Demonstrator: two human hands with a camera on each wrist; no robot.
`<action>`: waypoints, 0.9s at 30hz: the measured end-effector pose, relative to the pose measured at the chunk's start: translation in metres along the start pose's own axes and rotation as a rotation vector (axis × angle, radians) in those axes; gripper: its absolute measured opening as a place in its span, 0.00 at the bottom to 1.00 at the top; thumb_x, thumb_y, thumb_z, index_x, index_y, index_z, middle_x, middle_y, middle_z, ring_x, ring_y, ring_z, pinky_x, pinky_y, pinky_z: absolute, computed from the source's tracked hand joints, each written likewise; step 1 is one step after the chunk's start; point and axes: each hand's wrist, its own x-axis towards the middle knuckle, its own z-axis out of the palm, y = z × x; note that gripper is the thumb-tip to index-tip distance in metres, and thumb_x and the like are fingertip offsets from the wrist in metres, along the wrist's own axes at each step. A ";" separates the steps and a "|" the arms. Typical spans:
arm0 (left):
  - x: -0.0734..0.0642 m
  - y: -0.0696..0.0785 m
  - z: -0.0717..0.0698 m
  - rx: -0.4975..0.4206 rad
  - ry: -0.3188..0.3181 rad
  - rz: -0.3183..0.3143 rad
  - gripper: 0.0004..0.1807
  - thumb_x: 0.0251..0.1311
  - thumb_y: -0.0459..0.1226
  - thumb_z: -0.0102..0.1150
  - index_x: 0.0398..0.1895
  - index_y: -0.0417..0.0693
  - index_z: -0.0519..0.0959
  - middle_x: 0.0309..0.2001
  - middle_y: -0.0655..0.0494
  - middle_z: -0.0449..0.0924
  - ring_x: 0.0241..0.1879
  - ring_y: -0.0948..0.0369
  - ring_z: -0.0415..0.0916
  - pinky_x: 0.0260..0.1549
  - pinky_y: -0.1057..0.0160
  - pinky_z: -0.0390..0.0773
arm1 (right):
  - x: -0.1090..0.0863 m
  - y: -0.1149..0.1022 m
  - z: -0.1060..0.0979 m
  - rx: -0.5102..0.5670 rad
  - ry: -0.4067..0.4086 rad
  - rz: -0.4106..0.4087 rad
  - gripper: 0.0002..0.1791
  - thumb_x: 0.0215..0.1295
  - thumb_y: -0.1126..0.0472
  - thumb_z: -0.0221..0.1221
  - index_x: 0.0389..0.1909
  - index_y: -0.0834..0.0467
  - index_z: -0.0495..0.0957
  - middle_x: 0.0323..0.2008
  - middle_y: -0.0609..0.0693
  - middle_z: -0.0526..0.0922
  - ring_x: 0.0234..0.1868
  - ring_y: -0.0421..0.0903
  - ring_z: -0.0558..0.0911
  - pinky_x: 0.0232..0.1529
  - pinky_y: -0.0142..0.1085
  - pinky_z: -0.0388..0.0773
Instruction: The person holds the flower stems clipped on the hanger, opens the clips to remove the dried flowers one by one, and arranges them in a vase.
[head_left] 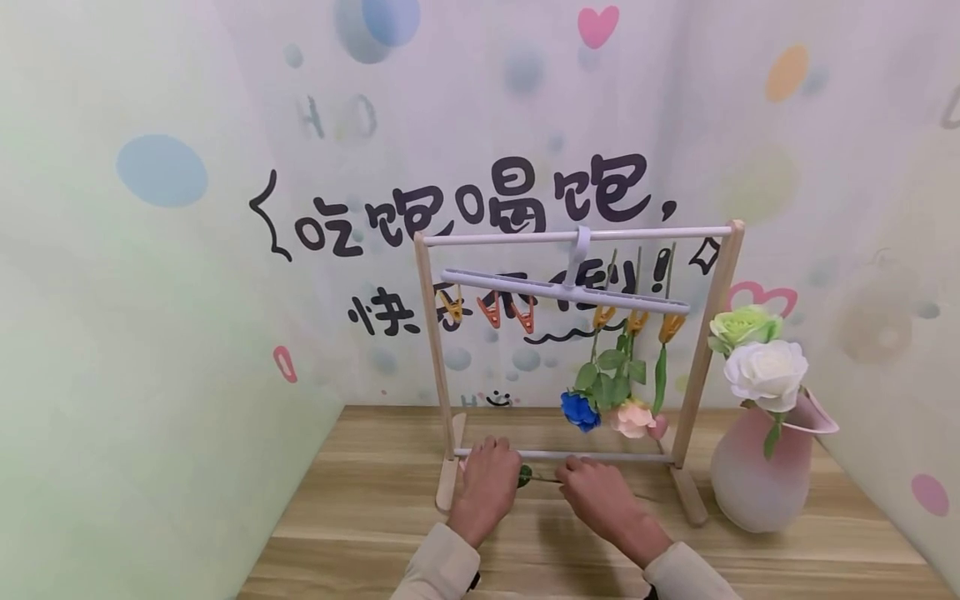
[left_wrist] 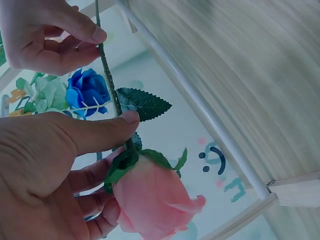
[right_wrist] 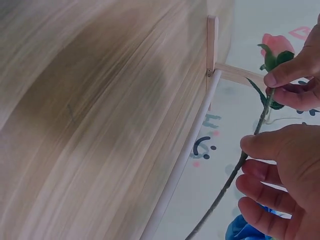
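Observation:
Both hands hold one artificial pink rose (left_wrist: 155,197) sideways at the rack's lower bar. My left hand (head_left: 489,483) pinches its stem just below the bloom, thumb beside a dark green toothed leaf (left_wrist: 145,104). Farther down the stem (right_wrist: 227,185), my right hand (head_left: 600,496) pinches it between thumb and fingertips. In the head view the left hand mostly hides the bloom. Above them a pale hanger (head_left: 510,283) hangs from the wooden rack (head_left: 438,358). Upside down on its right side are a blue rose (head_left: 580,411), a peach rose (head_left: 632,418) and a small pink flower (head_left: 658,427).
Orange clips (head_left: 670,328) grip the hanging stems; the red clips (head_left: 491,310) and a yellow clip (head_left: 452,307) on the left hold nothing. Right of the rack stands a pink-and-white vase (head_left: 757,483) with a white rose (head_left: 767,373) and a green rose (head_left: 746,325).

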 end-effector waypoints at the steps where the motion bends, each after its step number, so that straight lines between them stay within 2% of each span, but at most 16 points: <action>1: 0.001 0.001 0.000 0.011 0.000 0.000 0.05 0.49 0.34 0.73 0.22 0.53 0.85 0.27 0.58 0.75 0.30 0.59 0.72 0.28 0.63 0.66 | 0.000 0.000 -0.001 -0.001 -0.001 0.005 0.09 0.52 0.58 0.72 0.27 0.51 0.80 0.26 0.45 0.77 0.25 0.43 0.79 0.20 0.38 0.75; 5: 0.002 0.003 -0.002 0.027 0.000 0.003 0.04 0.49 0.34 0.73 0.25 0.54 0.87 0.29 0.58 0.76 0.32 0.59 0.72 0.30 0.63 0.68 | -0.003 0.001 -0.002 0.002 -0.015 0.036 0.09 0.52 0.57 0.72 0.25 0.51 0.79 0.25 0.44 0.75 0.24 0.43 0.78 0.19 0.38 0.73; 8: 0.003 0.006 -0.005 0.026 0.034 0.016 0.04 0.49 0.34 0.72 0.25 0.54 0.87 0.29 0.57 0.76 0.33 0.59 0.72 0.30 0.63 0.68 | -0.005 0.001 -0.003 0.002 -0.015 0.065 0.10 0.53 0.58 0.70 0.22 0.51 0.77 0.23 0.44 0.73 0.22 0.44 0.77 0.17 0.38 0.72; 16: 0.009 0.012 -0.007 0.037 0.121 0.065 0.06 0.52 0.35 0.72 0.26 0.58 0.86 0.34 0.58 0.77 0.35 0.59 0.72 0.30 0.64 0.62 | -0.008 0.004 -0.012 0.039 0.051 0.145 0.09 0.54 0.61 0.68 0.20 0.52 0.77 0.20 0.45 0.70 0.17 0.45 0.74 0.14 0.38 0.68; 19: 0.011 0.014 -0.009 0.040 0.142 0.071 0.06 0.52 0.35 0.72 0.29 0.59 0.86 0.36 0.58 0.78 0.39 0.59 0.74 0.31 0.63 0.63 | -0.009 0.006 -0.016 0.034 0.078 0.147 0.09 0.53 0.62 0.68 0.20 0.53 0.77 0.20 0.45 0.69 0.16 0.44 0.72 0.14 0.35 0.65; 23: 0.012 0.015 -0.014 -0.003 0.162 0.045 0.09 0.52 0.36 0.73 0.36 0.59 0.87 0.42 0.57 0.79 0.46 0.57 0.74 0.40 0.60 0.69 | -0.011 0.009 -0.021 0.013 0.124 0.158 0.07 0.52 0.63 0.68 0.22 0.54 0.78 0.19 0.45 0.69 0.16 0.43 0.71 0.13 0.35 0.64; 27: 0.015 0.013 -0.020 -0.072 0.275 0.006 0.14 0.52 0.37 0.73 0.42 0.58 0.85 0.49 0.55 0.79 0.52 0.56 0.74 0.47 0.56 0.73 | -0.012 0.014 -0.029 0.002 0.182 0.192 0.10 0.51 0.64 0.69 0.21 0.55 0.77 0.19 0.45 0.68 0.14 0.43 0.69 0.11 0.36 0.62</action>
